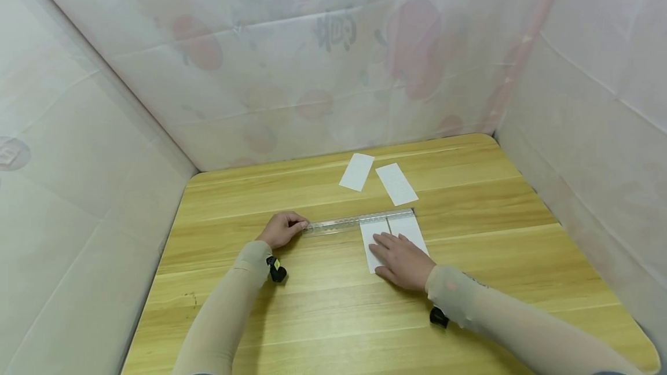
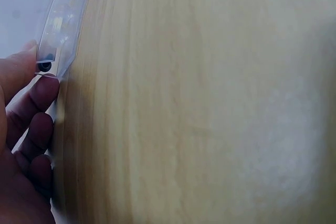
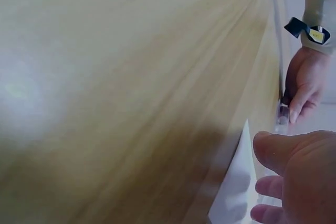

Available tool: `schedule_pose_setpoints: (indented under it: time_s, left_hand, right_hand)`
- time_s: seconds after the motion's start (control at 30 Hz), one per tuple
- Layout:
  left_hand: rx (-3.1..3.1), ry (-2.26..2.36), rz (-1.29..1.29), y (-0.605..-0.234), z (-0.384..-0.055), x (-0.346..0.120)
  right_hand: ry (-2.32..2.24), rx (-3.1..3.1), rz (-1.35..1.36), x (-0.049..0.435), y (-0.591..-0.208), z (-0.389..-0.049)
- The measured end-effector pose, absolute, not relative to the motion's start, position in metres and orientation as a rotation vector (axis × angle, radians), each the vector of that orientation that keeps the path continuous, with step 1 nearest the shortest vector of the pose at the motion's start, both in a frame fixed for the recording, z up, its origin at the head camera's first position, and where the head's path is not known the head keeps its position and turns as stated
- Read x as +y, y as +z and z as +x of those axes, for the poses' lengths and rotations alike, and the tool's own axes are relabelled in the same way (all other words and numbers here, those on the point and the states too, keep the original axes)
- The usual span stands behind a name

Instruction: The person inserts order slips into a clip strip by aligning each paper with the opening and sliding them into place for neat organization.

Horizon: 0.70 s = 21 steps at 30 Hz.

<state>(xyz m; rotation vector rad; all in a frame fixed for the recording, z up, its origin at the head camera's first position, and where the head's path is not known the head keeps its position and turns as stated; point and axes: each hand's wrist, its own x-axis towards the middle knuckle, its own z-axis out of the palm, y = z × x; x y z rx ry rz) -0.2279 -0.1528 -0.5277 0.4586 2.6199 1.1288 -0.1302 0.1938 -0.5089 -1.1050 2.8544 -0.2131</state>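
Observation:
A clear plastic ruler (image 1: 333, 225) lies across the upper part of two white paper pieces placed side by side, with a narrow strip of table between them. My left hand (image 1: 281, 230) pinches the ruler's left end between thumb and forefinger; the left wrist view shows the hole near that end of the ruler (image 2: 65, 14). On the left paper piece (image 1: 371, 235) rests my right hand (image 1: 405, 262), its fingers spread. The hand partly covers the right paper piece (image 1: 411, 229). In the right wrist view, one corner of white paper (image 3: 236, 187) shows beside the thumb.
Two loose white paper pieces lie farther back, one on the left (image 1: 357, 171) and one on the right (image 1: 397, 184). They rest on a wood-grain table (image 1: 234, 195). Pale printed sheeting (image 1: 312, 74) surrounds the table's back and sides.

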Motion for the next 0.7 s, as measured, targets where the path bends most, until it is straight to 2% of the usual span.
schedule_pose_setpoints:
  time_s: [0.7]
  left_hand:
    - [2.607,1.142,0.452,-0.5273,-0.2278,-0.1535]
  right_hand:
    - [-0.182,2.814,-0.942,0.1871,-0.5049,-0.1384]
